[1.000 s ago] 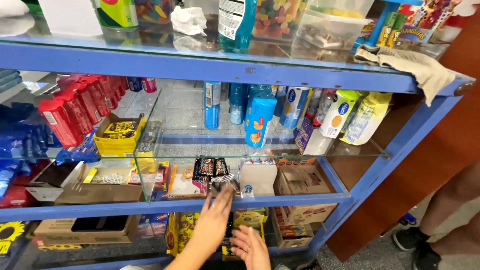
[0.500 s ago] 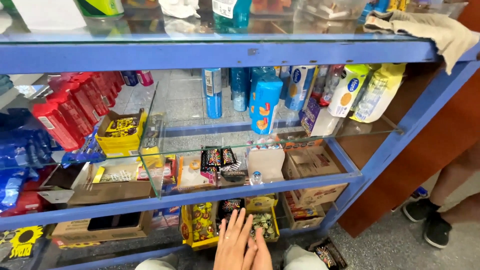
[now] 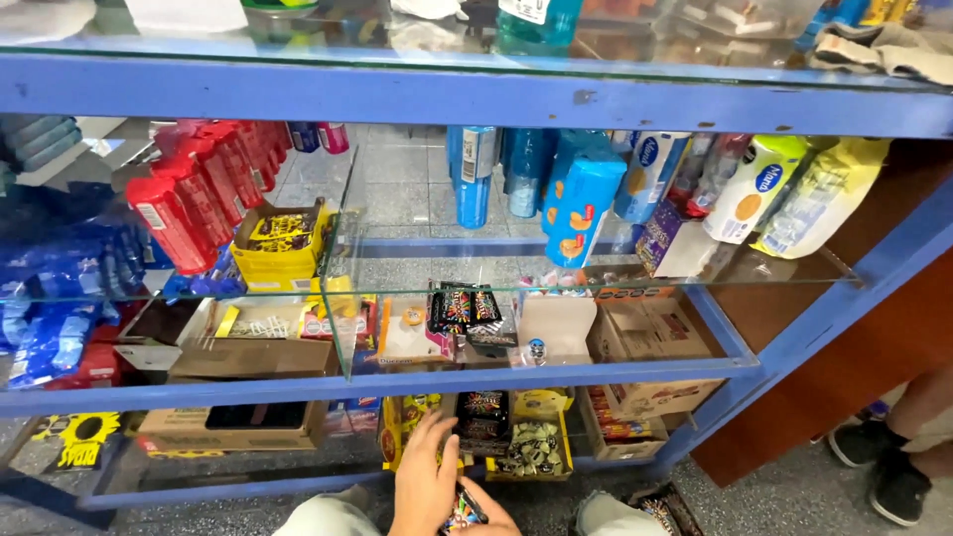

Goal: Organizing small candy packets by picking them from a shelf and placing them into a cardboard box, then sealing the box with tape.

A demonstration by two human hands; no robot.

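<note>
I crouch before a blue display case (image 3: 556, 375) with glass shelves. My left hand (image 3: 422, 478) is raised at the bottom shelf, fingers spread against the front of a yellow box (image 3: 397, 425) of sweets. Just below it, my right hand (image 3: 493, 516) curls around a small dark, colourful candy packet (image 3: 463, 510). Dark packets of the same kind (image 3: 481, 415) stand in the bottom shelf beside the yellow box. More of them (image 3: 462, 310) sit on the middle shelf above.
Red packs (image 3: 184, 194) and a yellow carton (image 3: 281, 243) fill the left. Blue biscuit tubes (image 3: 581, 203) and open cardboard boxes (image 3: 650, 333) lie to the right. Another person's dark shoes (image 3: 888, 467) stand on the floor at right. An open sweets carton (image 3: 660, 508) lies by my knee.
My left hand has come down from the middle shelf to the bottom shelf, beside the right hand. The view has dropped lower and closer.
</note>
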